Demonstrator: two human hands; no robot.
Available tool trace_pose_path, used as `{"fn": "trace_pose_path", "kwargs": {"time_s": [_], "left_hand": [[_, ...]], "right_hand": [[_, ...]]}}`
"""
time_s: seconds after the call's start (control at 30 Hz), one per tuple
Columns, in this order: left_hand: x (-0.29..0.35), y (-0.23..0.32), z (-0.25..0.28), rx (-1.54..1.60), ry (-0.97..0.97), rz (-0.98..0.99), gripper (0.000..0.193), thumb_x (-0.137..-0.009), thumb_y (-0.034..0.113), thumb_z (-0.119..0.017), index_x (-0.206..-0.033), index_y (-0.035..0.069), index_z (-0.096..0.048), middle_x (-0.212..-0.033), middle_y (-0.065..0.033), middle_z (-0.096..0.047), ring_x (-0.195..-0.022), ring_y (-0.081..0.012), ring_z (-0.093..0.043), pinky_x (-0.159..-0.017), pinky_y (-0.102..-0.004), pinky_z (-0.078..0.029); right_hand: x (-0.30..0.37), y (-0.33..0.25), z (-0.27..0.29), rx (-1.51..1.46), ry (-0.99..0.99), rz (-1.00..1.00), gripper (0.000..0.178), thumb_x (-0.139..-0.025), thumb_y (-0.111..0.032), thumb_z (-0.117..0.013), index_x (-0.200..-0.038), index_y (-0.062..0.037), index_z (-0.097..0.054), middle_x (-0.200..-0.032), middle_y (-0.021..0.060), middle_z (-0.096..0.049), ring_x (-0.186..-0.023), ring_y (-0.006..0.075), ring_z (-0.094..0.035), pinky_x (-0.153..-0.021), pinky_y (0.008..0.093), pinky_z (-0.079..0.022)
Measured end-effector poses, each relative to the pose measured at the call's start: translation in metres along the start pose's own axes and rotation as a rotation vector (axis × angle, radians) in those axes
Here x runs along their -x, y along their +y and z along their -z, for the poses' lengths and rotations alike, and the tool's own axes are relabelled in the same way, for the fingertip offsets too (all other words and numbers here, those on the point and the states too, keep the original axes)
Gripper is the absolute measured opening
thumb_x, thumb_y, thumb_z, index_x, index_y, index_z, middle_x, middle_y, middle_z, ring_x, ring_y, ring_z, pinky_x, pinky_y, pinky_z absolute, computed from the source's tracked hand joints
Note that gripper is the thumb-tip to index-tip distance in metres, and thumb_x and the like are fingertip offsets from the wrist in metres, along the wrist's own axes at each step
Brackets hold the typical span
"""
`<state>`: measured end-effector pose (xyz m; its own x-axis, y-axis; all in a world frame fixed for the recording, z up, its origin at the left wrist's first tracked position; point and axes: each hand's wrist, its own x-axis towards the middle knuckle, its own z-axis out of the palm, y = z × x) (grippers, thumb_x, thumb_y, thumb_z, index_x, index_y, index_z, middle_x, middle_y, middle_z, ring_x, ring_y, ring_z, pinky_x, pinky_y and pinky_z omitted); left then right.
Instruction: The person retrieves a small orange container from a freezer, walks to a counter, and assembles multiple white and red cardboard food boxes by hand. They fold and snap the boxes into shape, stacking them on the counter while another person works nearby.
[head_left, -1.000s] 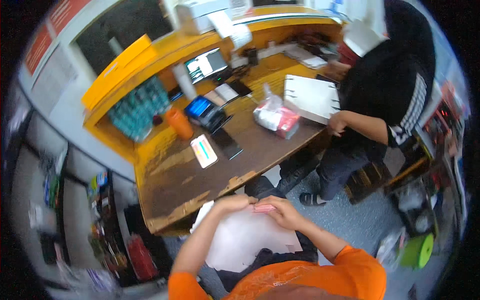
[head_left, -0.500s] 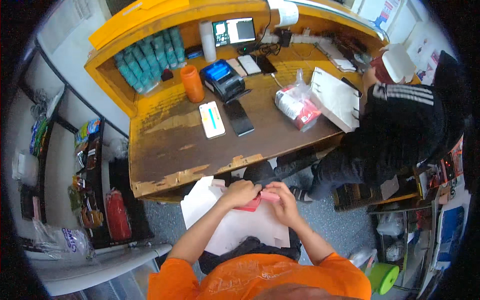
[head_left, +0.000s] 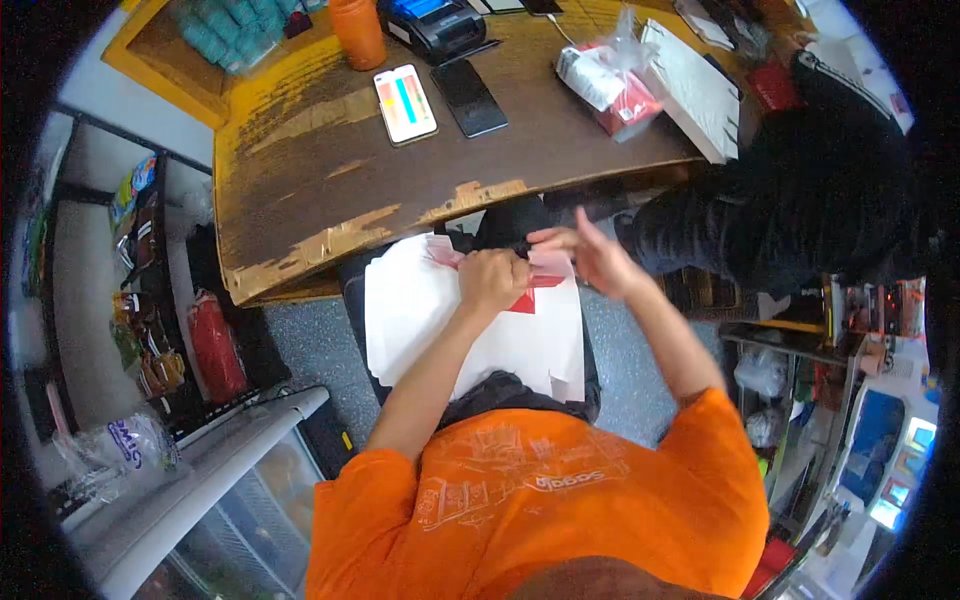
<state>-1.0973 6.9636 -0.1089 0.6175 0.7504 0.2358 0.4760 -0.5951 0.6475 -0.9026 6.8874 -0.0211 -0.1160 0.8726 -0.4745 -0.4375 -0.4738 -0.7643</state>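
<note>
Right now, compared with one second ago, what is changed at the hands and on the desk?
The right hand has opened, its thumb now raised away from the pinkish flap; whether it touches the flap is unclear. A co-worker's hand, earlier on the white box, is no longer there. The left hand remains at the white card; the white phone and black phone stay on the desk.

A bright orange, short-sleeved fabric T-shirt (head_left: 560, 520) carries thin pale outline drawings (head_left: 470, 500), with small whitish lettering (head_left: 580, 481) to their right. Its loose left sleeve (head_left: 362, 495) and right sleeve (head_left: 712, 440) end near the elbows. Beyond the far hem shows a crumpled black cloth garment (head_left: 490, 395). The left hand (head_left: 492, 280) and right hand (head_left: 603, 262) are bare.
</note>
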Motion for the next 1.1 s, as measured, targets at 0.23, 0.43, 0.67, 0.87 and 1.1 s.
{"fn": "trace_pose_path", "kwargs": {"time_s": [0.23,0.43,0.67,0.87,1.1], "left_hand": [[0.001,0.023,0.036,0.003,-0.003,-0.079,0.035,-0.085,0.026,-0.056,-0.061,0.004,-0.069,-0.067,-0.0208,-0.068,-0.06,-0.0387,-0.067,-0.062,-0.048,-0.056],[-0.017,0.002,0.059,0.012,-0.344,-0.088,0.041,-0.092,0.025,-0.052,-0.068,-0.004,-0.068,-0.074,-0.0265,-0.067,-0.073,-0.0454,-0.068,-0.073,-0.0544,-0.054],[-0.129,0.012,0.121,0.019,-0.305,-0.176,0.037,-0.098,0.028,-0.057,-0.079,-0.001,-0.07,-0.081,-0.0268,-0.066,-0.078,-0.046,-0.066,-0.072,-0.0525,-0.052],[-0.111,-0.025,0.106,0.128,-0.475,-0.029,0.033,-0.096,0.026,-0.063,-0.08,-0.003,-0.069,-0.065,-0.0192,-0.065,-0.054,-0.027,-0.066,-0.057,-0.041,-0.049],[-0.109,-0.029,0.132,0.489,-0.915,0.461,0.045,-0.103,0.037,-0.057,-0.092,-0.005,-0.07,-0.067,-0.0095,-0.067,-0.054,-0.0182,-0.068,-0.05,-0.0305,-0.056]], "right_hand": [[-0.021,-0.038,-0.007,0.731,-0.423,-0.688,0.086,-0.081,-0.067,-0.073,-0.133,-0.0015,-0.056,-0.137,0.0158,-0.058,-0.116,0.0258,-0.062,-0.088,0.0437,-0.056],[-0.013,-0.038,-0.055,1.499,-0.507,-0.416,0.066,-0.068,-0.061,-0.08,-0.085,0.0027,-0.074,-0.089,0.0211,-0.074,-0.085,0.0344,-0.071,-0.075,0.0436,-0.059],[0.026,0.004,-0.06,1.655,-0.046,-0.003,0.032,-0.07,-0.029,-0.075,-0.078,0.0014,-0.075,-0.079,0.0246,-0.072,-0.084,0.0403,-0.073,-0.074,0.0491,-0.06],[0.037,-0.007,-0.079,1.686,0.0,0.045,0.031,-0.073,-0.027,-0.077,-0.089,0.0004,-0.073,-0.088,0.0249,-0.072,-0.085,0.0423,-0.072,-0.076,0.0507,-0.059],[0.063,-0.016,-0.109,1.688,-0.072,0.195,0.038,-0.072,-0.027,-0.078,-0.093,0.0017,-0.066,-0.084,0.0237,-0.072,-0.082,0.0425,-0.072,-0.071,0.0513,-0.059]]}}
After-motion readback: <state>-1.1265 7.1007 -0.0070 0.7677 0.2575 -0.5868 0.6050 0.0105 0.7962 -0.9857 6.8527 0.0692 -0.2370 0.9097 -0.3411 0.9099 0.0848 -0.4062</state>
